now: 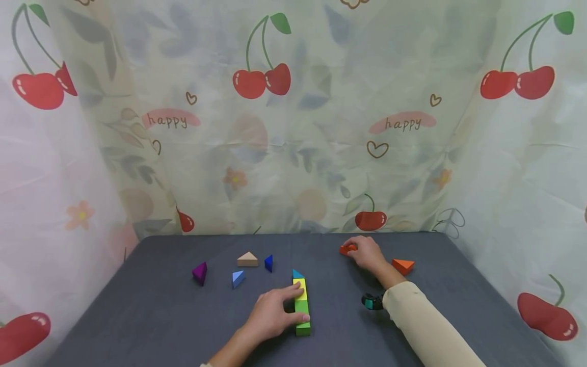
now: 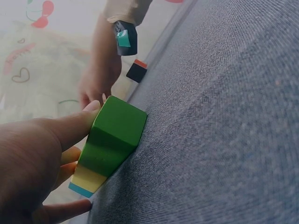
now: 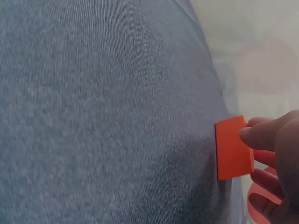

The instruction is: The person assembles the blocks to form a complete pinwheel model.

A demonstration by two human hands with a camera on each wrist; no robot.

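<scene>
A row of wooden building blocks runs away from me at the middle of the table: green blocks (image 1: 302,312) nearest, then a yellow block (image 1: 300,289), then a blue-teal triangular block (image 1: 297,274) at the far end. My left hand (image 1: 275,311) rests on this row from the left, its thumb on the green part and a finger on the yellow. At the back right, my right hand (image 1: 367,253) pinches a red-orange block (image 3: 231,147) between thumb and fingers, low at the tabletop's far edge. The fingers partly cover that block.
Right of the right hand lies an orange triangular block (image 1: 403,266). Across the left half stand a purple block (image 1: 199,273), a natural wood triangle (image 1: 247,260), a light blue block (image 1: 237,279) and a dark blue block (image 1: 268,263). A printed curtain (image 1: 293,153) encloses the grey table (image 1: 160,306).
</scene>
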